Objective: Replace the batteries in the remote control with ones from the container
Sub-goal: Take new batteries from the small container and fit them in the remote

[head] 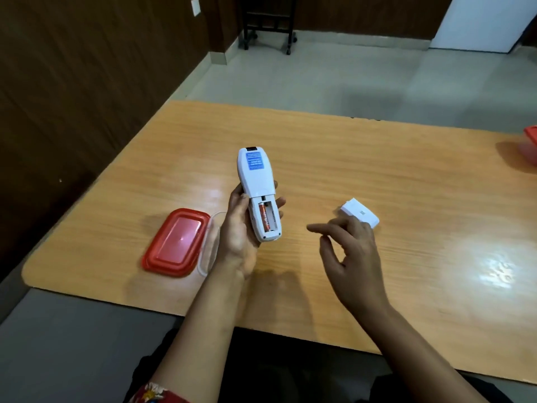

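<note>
Reaching over the bench (377, 155), the left hand (238, 228) is gripping the white remote (255, 181) mid-frame, with one orange battery (265, 218) sitting in its open back. The right hand (354, 257) is hanging loose, holding nothing, near the white battery cover (361, 216). A red lid (175, 242) is lying lower left.

Table (348, 158): light orange wood-grain top, glossy, rounded corners, with bright glare patches on its right half.
Floor (348, 68): pale grey tiles, beyond the table's far edge.
Wall (87, 68): dark brown wood panelling, left of the table and behind it — a small white switch plate (195, 6) sits high on it.
Black frame on castors (267, 27): well past the table's far edge, against the wall.
White panel (479, 21): beyond the table's far right corner — top cut off.
</note>
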